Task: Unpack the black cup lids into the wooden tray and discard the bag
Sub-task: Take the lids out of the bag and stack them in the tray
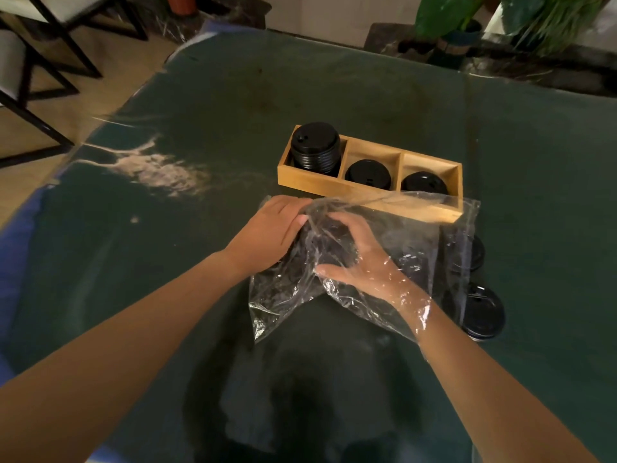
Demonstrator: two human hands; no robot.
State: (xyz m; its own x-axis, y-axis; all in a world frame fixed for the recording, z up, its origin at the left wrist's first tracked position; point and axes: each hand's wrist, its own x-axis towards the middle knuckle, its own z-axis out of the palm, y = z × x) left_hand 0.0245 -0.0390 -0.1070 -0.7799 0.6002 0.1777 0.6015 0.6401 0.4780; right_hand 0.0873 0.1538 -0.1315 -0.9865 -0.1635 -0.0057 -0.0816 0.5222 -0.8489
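Observation:
A wooden tray point(367, 192) with three compartments lies on the dark green table. Its left compartment holds a tall stack of black lids point(315, 148); the middle lid point(367, 174) and the right lid point(423, 183) sit low in theirs. A clear plastic bag point(417, 235) lies crumpled in front of the tray. My right hand point(360, 259) is inside the bag, fingers curled over dark lids there. My left hand point(270, 232) grips the bag's left edge from outside. Two more black lids point(480, 315) lie on the table at the bag's right side.
The table point(167, 262) has a glossy cover with a bright glare patch at the left. Chairs point(33, 61) stand on the floor beyond the left edge. Potted plants point(460, 25) stand past the far right edge.

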